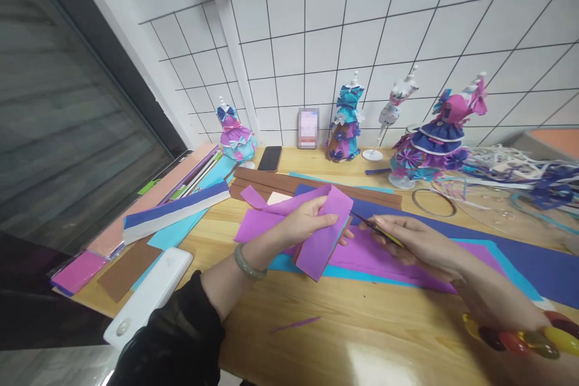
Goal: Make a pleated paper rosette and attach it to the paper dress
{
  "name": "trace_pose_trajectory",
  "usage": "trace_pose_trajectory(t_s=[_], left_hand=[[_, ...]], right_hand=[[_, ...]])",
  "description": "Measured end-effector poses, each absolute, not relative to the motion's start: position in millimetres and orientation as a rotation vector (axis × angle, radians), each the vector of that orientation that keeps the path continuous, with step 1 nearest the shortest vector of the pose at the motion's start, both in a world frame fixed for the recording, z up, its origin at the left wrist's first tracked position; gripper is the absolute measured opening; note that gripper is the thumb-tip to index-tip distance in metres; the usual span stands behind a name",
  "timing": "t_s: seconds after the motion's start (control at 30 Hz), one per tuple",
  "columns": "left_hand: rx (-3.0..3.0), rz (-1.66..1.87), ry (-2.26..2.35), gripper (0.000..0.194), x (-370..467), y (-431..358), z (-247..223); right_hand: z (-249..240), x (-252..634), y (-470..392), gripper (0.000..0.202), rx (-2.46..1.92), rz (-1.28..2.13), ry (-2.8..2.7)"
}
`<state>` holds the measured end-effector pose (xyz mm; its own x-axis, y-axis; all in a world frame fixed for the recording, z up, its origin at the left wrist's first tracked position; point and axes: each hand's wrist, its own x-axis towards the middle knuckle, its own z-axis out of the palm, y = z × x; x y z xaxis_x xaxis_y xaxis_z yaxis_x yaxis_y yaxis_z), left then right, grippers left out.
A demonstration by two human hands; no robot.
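Note:
My left hand grips a folded purple crepe paper strip, its thumb pressed on the front face. One end of the strip loops up and trails off to the left. In my right hand is a pair of scissors with dark blades and a yellowish handle. The blade tips meet the strip's right edge near its upper corner. Below both hands lie a purple sheet, a light blue sheet and a dark blue sheet, overlapping. A thin purple scrap rests on the wooden table.
Along the wall stand several small dress forms, one in a pink and blue dress. Brown paper strips lie behind my hands. A phone is at the back, a white device at the left edge, and tangled ribbons at right.

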<state>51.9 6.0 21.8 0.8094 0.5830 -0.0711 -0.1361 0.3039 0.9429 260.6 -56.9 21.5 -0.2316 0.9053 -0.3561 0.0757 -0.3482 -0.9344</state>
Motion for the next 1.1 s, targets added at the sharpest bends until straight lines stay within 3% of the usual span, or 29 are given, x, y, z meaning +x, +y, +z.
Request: trace_pose_trajectory(t_s=[0.43,1.1], left_hand=[[1.194,0.441,0.419,0.03,58,1,12],[1.224,0.409,0.438,0.028,58,0,16]], right_hand=[[20,252,-60,0.035,-1.29,1.655,-1.316],[20,248,-61,0.044,-1.384,1.344,-1.614]])
